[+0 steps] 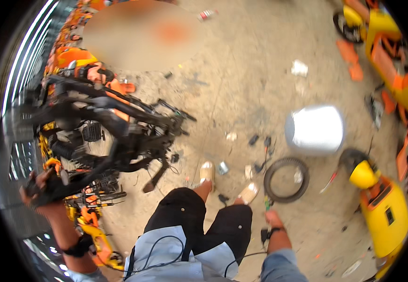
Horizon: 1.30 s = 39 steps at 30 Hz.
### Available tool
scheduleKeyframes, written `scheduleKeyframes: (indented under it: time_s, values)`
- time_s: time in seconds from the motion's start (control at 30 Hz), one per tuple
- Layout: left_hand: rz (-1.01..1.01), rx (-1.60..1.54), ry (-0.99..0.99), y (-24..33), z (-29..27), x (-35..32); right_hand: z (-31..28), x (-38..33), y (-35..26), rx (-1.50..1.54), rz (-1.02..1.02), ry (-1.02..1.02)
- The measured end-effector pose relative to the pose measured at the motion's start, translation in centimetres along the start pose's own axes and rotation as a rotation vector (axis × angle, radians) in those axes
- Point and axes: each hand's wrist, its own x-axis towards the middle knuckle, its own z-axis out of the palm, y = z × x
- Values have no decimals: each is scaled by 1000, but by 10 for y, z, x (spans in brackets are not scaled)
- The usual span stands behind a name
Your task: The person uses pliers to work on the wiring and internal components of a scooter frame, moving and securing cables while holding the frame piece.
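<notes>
The black vehicle frame (pixel 122 138) is apparently grasped, through some blur, by the left hand (pixel 37 188), far the nearer one; from that grip it lies ahead and rightward, its long axis running roughly left to right. The right hand (pixel 273 217) is held near a tyre (pixel 286 199); whether it is clenched cannot be told.

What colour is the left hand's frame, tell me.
Black; the frame shows best in the head view.
</notes>
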Motion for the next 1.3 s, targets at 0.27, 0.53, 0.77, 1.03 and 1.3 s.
scheduleKeyframes:
  time_s: [0.27, 0.53, 0.77, 1.03, 1.3]
  values:
    - [14, -204, 395, -8, 54, 15, -51, -281, -35, 454, -201, 236]
    - [-29, -243, 130, 7, 8, 33, 34, -524, -281, 515, -1029, 72]
    - [-79, -349, -341, -2, -56, 51, 253, -650, -455, 474, -1538, -175]
    - [-243, -413, -695, -5, -114, 80, 380, -701, -490, 704, -1524, -152]
    - [531, 61, -1148, 10, -151, 170, 385, -680, -456, 1009, -1510, 109]
